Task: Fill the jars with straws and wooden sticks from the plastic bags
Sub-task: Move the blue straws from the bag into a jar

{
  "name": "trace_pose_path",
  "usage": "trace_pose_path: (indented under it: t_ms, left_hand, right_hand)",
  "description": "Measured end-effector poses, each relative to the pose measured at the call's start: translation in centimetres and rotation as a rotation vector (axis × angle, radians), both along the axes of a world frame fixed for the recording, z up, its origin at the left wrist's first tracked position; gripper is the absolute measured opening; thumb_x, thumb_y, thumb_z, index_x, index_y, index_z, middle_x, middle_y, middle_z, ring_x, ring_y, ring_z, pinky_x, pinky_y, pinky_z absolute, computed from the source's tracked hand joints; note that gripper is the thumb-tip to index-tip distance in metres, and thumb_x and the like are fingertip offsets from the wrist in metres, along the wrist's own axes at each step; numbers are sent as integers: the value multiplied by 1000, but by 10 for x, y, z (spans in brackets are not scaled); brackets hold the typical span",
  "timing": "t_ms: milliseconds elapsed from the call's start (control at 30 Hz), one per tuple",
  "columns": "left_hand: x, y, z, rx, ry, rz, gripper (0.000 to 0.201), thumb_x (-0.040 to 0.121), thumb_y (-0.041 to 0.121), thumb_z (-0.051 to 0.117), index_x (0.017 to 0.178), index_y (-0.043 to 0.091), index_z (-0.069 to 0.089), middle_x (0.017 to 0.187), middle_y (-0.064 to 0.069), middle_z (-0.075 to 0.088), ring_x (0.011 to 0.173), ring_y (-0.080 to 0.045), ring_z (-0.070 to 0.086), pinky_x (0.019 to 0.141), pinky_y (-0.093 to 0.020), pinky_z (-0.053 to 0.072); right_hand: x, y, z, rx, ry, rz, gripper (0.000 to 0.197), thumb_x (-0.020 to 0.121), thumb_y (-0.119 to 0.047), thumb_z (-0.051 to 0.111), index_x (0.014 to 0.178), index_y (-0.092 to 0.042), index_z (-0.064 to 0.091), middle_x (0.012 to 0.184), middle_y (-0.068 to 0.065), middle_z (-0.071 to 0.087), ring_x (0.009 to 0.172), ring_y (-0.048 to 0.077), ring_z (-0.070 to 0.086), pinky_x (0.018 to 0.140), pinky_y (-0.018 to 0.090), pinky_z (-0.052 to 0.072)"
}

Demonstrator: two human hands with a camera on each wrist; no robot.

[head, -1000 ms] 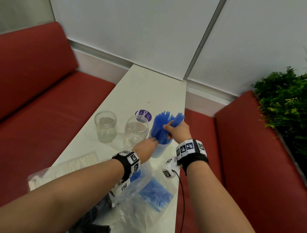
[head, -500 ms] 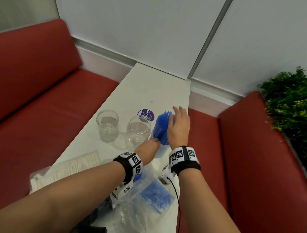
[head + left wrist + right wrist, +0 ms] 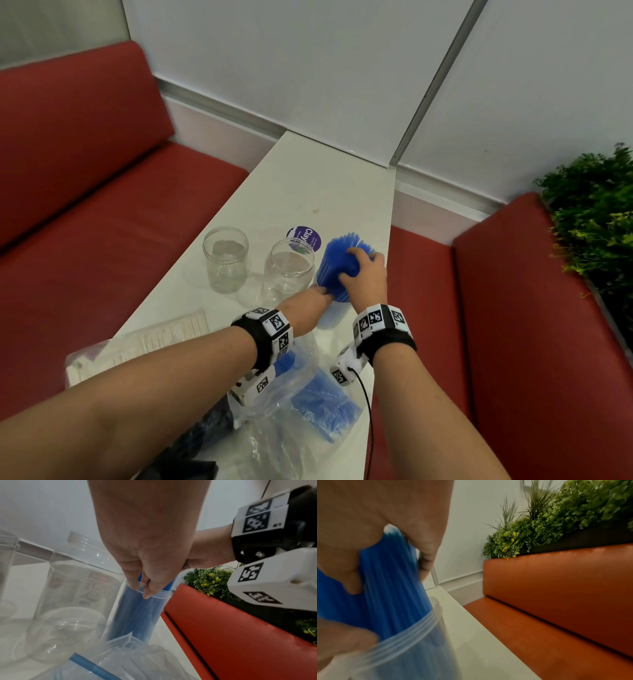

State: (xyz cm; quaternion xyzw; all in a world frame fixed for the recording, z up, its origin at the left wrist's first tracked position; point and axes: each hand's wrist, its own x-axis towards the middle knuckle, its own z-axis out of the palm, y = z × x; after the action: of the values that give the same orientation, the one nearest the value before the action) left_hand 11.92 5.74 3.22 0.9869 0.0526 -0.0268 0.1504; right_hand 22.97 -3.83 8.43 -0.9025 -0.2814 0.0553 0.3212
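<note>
A clear jar (image 3: 337, 297) packed with blue straws (image 3: 334, 260) stands at the table's right edge. My right hand (image 3: 364, 274) curls over the top of the straw bundle and grips it; in the right wrist view the hand (image 3: 388, 574) closes round the straws (image 3: 393, 604) above the jar rim (image 3: 412, 632). My left hand (image 3: 310, 303) holds the jar from the near side, its fingers (image 3: 145, 586) pinching the threaded rim. Two empty clear jars (image 3: 225, 260) (image 3: 291, 270) stand to the left.
A plastic bag with blue straws in it (image 3: 322, 404) lies near me under my wrists. A bag of wooden sticks (image 3: 144, 339) lies at the table's near left. A purple round label (image 3: 305, 236) sits behind the jars. Red benches flank the narrow white table (image 3: 325, 192); plants (image 3: 596, 219) stand right.
My right hand went from pinching the straw tops, to lying flat beside the bundle, to curling over it. The straws stand lower and tighter in the jar. My left hand stayed on the jar.
</note>
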Motion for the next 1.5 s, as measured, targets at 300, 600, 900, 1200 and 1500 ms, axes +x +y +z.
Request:
trace_pose_path:
  t_ms: [300, 600, 900, 1200, 1500]
  left_hand:
    - [-5, 10, 12, 14, 60, -16, 49, 95, -1, 47, 143, 8, 44, 143, -10, 47, 131, -24, 46, 109, -35, 39]
    - [-33, 19, 31, -154, 14, 97, 32, 97, 8, 44, 120, 7, 66, 118, -10, 66, 106, -26, 63, 95, -35, 49]
    - [-106, 23, -5, -367, 736, -8, 25, 82, 16, 67, 106, 14, 75, 96, -5, 73, 75, -14, 62, 71, -27, 53]
    - [-145, 28, -14, -144, 600, 100, 28, 95, 19, 58, 120, 10, 67, 123, -8, 65, 115, -25, 61, 96, -33, 48]
    - [-150, 39, 10, -375, 379, 250, 23, 88, 11, 59, 100, -3, 73, 114, -18, 69, 103, -23, 62, 96, -36, 48]
  right_hand:
    - [-31, -5, -4, -348, -127, 50, 73, 102, -60, 36, 161, -37, 1, 169, -4, -12, 155, 33, -12, 121, 62, 1]
    - [-44, -7, 30, 126, -303, -90, 47, 102, -35, 49, 146, -22, 47, 150, 7, 48, 141, 27, 39, 114, 47, 26]
    - [-138, 24, -42, -424, 303, 339, 30, 96, -12, 53, 124, -8, 60, 118, 19, 67, 109, 33, 64, 89, 35, 49]
    - [-174, 2, -114, -804, 171, 336, 34, 99, -18, 56, 133, -12, 58, 131, 13, 63, 120, 30, 62, 97, 36, 49]
    - [-177, 4, -94, -342, 396, 87, 9, 97, -7, 50, 105, -8, 54, 118, 22, 64, 94, 27, 58, 79, 30, 42]
